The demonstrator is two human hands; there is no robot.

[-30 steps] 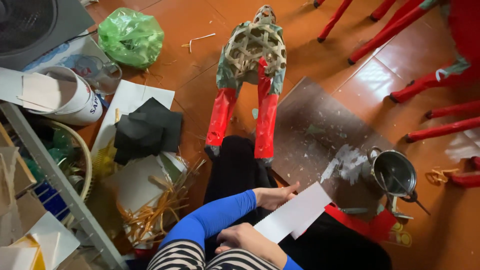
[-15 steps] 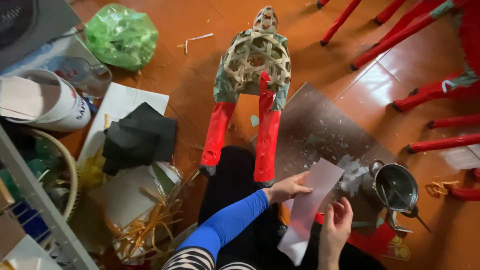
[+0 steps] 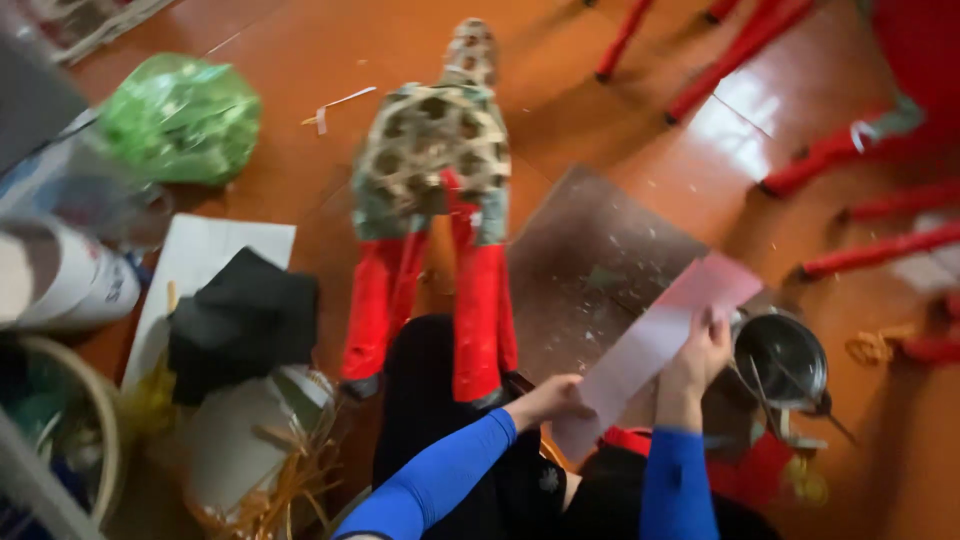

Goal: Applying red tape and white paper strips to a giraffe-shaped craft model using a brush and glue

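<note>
The person sits on a glossy orange-brown tiled floor point(image 3: 300, 60), both arms in blue sleeves. The left hand point(image 3: 555, 398) pinches the lower end of a long pale pink strip of paper point(image 3: 655, 345), its grip closed on the edge; the right hand point(image 3: 705, 350) holds the strip higher up, fingers wrapped over it, grip closed on the paper. The strip slants up and to the right above the person's lap.

Just right of the right hand, a small round steel pot point(image 3: 782, 358) stands on the floor; what is in it cannot be told. Behind the strip lies a dull grey-brown flat board point(image 3: 590, 270) sprinkled with small pale scraps.

Ahead of the knees stands a woven bamboo-lattice animal frame point(image 3: 435, 160), partly covered in greenish paper, its two legs point(image 3: 480, 320) wrapped in red and reaching toward the person.

To the left, a heap of yellow straw-like strips point(image 3: 280, 490) lies near a crumpled black cloth point(image 3: 240, 320), which rests on a white sheet of card point(image 3: 200, 260). Farther left, a white cylindrical tub point(image 3: 60, 280) lies on its side, its label blurred, and the curved rim of a woven basket point(image 3: 95, 410) shows at the edge.

Farther off, a bunched green plastic bag point(image 3: 180, 118) sits on the floor, and red painted chair legs point(image 3: 720, 70) stand at the upper right.
</note>
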